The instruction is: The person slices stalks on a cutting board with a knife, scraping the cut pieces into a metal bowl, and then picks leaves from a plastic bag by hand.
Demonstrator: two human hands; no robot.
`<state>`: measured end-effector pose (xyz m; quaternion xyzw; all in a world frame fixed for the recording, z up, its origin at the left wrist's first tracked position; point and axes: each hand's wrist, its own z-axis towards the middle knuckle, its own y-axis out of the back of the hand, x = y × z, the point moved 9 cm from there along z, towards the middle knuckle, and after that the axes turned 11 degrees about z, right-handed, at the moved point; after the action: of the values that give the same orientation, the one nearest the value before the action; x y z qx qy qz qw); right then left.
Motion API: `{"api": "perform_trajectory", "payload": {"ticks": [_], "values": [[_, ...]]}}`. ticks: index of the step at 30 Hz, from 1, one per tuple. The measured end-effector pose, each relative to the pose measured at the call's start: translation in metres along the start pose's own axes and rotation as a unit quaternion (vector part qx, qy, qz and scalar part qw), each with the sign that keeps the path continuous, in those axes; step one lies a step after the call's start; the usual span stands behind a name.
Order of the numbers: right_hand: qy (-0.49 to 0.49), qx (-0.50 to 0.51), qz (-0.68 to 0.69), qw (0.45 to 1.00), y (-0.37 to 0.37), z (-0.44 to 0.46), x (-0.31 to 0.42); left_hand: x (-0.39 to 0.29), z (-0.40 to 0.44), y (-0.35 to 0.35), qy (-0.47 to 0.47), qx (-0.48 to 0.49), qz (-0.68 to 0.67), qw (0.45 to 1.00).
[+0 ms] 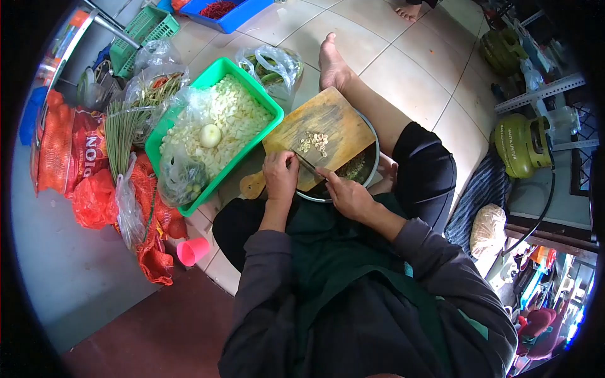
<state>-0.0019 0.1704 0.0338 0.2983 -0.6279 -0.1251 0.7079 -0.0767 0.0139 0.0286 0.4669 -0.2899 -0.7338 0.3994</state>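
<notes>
The right hand [350,196] has its fingers closed round the handle of a knife [307,165]; the blade slants over the board [315,113] towards the left hand [282,171]; the left hand's fingers are bent together at the blade's far end, though I cannot tell whether they pinch anything. The board lies across the round rim of a basin [376,148], its handle jutting out to the left; small pale slices [320,144] lie in a cluster on the wood, just beyond the knife; chopped greens [354,167] show in the basin, beside the board's right edge. Just left of the board stands a green tub [275,112] full of chopped white pieces [234,104]; a whole peeled bulb [210,135] and a clear bag of small green things [181,176] rest on top of them; long stalks [120,138] lie left of the tub, near a red net sack [53,151]; a pink cup [193,251] lies tipped nearer the person; a blue tray [236,21] of red strips sits beyond, on the tiled floor [435,75].
</notes>
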Motion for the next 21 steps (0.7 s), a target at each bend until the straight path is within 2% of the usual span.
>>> {"api": "perform_trajectory", "payload": {"ticks": [7,13,16,21], "values": [[-0.023,0.005,0.000,1.000,-0.017,0.029,-0.004,0.002,0.000,-0.006,0.008,0.028,-0.002,1.000],[-0.080,0.058,-0.073,0.992,-0.010,-0.002,-0.014,0.009,0.001,-0.007,0.019,0.018,-0.019,0.999],[-0.037,0.033,-0.003,0.999,0.006,-0.008,-0.005,0.008,0.000,-0.009,0.015,0.028,-0.024,0.999],[-0.044,0.030,0.014,0.998,0.002,0.001,-0.001,0.007,0.000,-0.002,0.002,0.003,-0.016,1.000]]}}
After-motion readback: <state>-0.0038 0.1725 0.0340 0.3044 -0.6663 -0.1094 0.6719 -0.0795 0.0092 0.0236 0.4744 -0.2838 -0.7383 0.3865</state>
